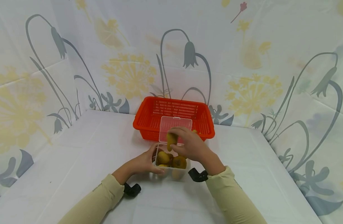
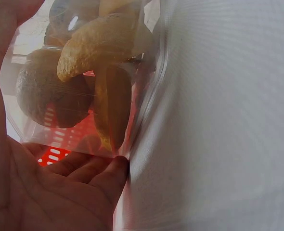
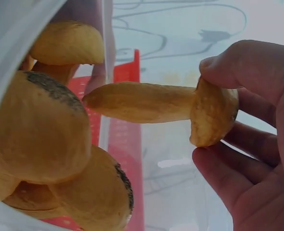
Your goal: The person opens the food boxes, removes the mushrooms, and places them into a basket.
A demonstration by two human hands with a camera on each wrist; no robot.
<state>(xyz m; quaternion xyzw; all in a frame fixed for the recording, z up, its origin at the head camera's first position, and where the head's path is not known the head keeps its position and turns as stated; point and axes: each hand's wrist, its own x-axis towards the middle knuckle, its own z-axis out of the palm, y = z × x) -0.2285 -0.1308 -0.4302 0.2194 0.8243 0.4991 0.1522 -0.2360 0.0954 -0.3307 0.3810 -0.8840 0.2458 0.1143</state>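
Note:
My right hand (image 1: 189, 144) pinches a yellow-brown mushroom (image 3: 147, 102) by its cap, between thumb and fingers. Its stem points down over the clear plastic box (image 1: 171, 168), which stands on the table with its lid (image 1: 175, 124) swung up at the back. Several more mushrooms (image 1: 163, 158) lie inside the box, some with dark patches on their caps in the right wrist view. At the box's left side, my left hand (image 1: 144, 161) grips it, thumb along the near wall and fingers round the far corner. Through the wall, the left wrist view shows mushrooms (image 2: 96, 45) pressed close together.
Behind the box stands a red perforated basket (image 1: 142, 124); the raised lid overlaps its front. A little yellow (image 1: 194, 131) shows inside the basket, mostly hidden by my right hand. A white cloth (image 1: 110, 137) covers the table, and a flower-patterned curtain (image 1: 171, 62) hangs behind.

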